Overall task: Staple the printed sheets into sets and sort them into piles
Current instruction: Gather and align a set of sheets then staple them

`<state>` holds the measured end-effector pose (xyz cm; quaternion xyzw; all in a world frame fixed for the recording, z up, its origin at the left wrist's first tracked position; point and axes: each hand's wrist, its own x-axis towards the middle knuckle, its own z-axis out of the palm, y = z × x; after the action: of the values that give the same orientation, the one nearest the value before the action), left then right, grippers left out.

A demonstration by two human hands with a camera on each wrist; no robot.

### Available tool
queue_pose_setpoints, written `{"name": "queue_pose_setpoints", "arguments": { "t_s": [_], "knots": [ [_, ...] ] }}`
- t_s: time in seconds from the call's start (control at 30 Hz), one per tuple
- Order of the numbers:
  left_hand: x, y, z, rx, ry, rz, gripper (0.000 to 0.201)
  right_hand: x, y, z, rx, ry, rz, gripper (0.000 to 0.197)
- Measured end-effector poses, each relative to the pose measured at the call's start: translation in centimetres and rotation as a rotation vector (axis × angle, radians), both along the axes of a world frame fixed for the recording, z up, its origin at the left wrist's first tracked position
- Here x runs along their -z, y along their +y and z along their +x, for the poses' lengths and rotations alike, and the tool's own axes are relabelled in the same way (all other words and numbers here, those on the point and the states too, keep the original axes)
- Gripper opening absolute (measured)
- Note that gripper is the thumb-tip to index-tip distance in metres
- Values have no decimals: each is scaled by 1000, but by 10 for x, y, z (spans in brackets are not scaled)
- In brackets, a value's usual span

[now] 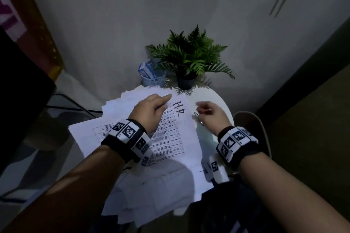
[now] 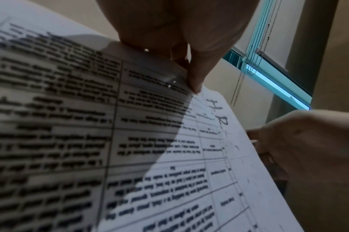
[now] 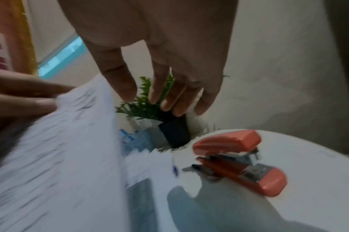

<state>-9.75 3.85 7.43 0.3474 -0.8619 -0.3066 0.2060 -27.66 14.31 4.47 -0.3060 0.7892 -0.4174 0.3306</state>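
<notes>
Centrally, a small round white table [image 1: 217,100] carries loose printed sheets [image 1: 132,185] spread over its left and near side. Potted fern [image 1: 189,56] at the far edge. Top sheet marked "H.R" [image 1: 176,128]: left hand [image 1: 149,111] rests on it, fingertip [image 2: 195,87] pressing near the lettering. Right hand [image 1: 210,113] hovers just right of that sheet, fingers relaxed, holding nothing. Orange stapler [image 3: 237,161] lies on bare tabletop below the right hand, untouched.
</notes>
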Motion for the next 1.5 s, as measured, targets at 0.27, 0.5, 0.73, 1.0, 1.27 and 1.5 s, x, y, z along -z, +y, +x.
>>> {"name": "queue_pose_setpoints", "arguments": {
  "t_s": [0.27,0.5,0.73,1.0,1.27,1.5],
  "knots": [
    [10,-1,-4,-78,4,141,31,30,-15,-40,-117,340,592,59],
    [10,2,-2,-115,115,186,27,27,-16,-41,9,260,569,48],
    [-2,15,3,-108,223,170,27,-26,1,-39,333,-336,-17,45],
    [-25,34,12,-83,234,121,25,-71,11,29,420,-307,-538,20],
    [-44,49,19,-76,273,1,23,-76,18,69,446,-101,-437,46],
    [-51,54,23,-74,280,13,22,-89,19,80,469,-216,-445,39]
  ]
}}
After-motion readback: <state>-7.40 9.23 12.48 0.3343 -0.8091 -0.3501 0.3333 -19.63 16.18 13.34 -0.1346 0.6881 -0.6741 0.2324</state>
